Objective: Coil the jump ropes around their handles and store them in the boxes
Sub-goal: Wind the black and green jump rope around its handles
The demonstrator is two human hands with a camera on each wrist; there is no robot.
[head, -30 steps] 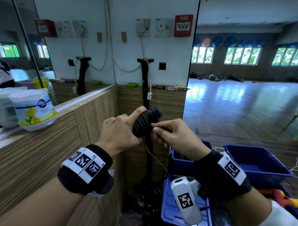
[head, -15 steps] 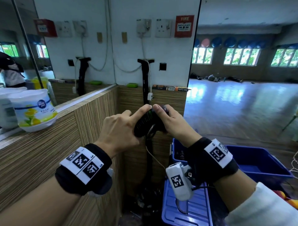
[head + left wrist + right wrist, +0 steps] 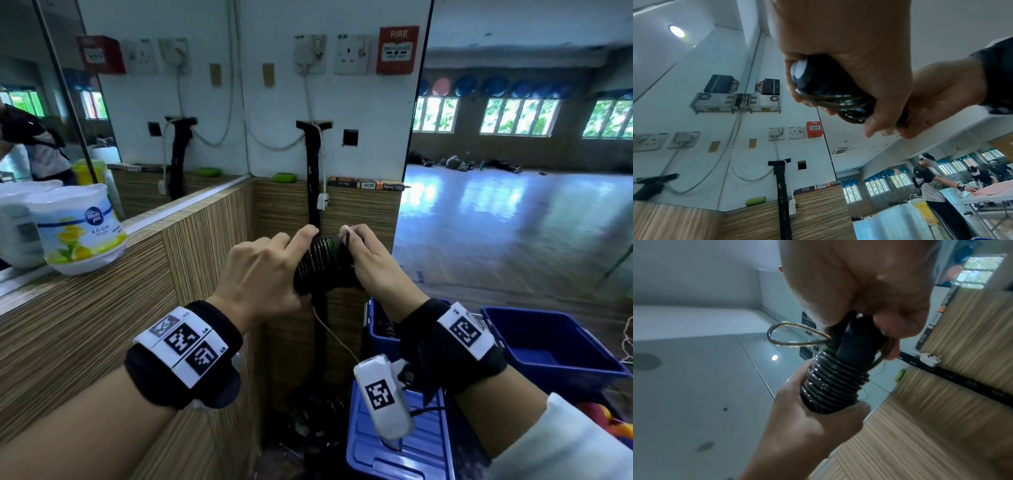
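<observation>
A closed blue lid (image 3: 397, 442) lies nearest, then two blue boxes (image 3: 555, 346), one showing dark coils. Above them the left hand (image 3: 260, 274) grips the rope-wound handles (image 3: 318, 263); the right hand (image 3: 373, 263) pinches the rope (image 3: 795, 335) end. Farther off, a "ROOM" tub (image 3: 82, 229) and "FIRE" alarm (image 3: 397, 49).

The left hand (image 3: 260, 274) hides the handles' (image 3: 318, 267) lower end; the wood panel (image 3: 941, 402) is motion-blurred

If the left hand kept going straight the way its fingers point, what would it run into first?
Probably the right hand: the left hand grips the coiled jump rope and points along it toward the right hand, which holds the far end. Past that, likely the wood-panelled wall; depth is unclear.
</observation>
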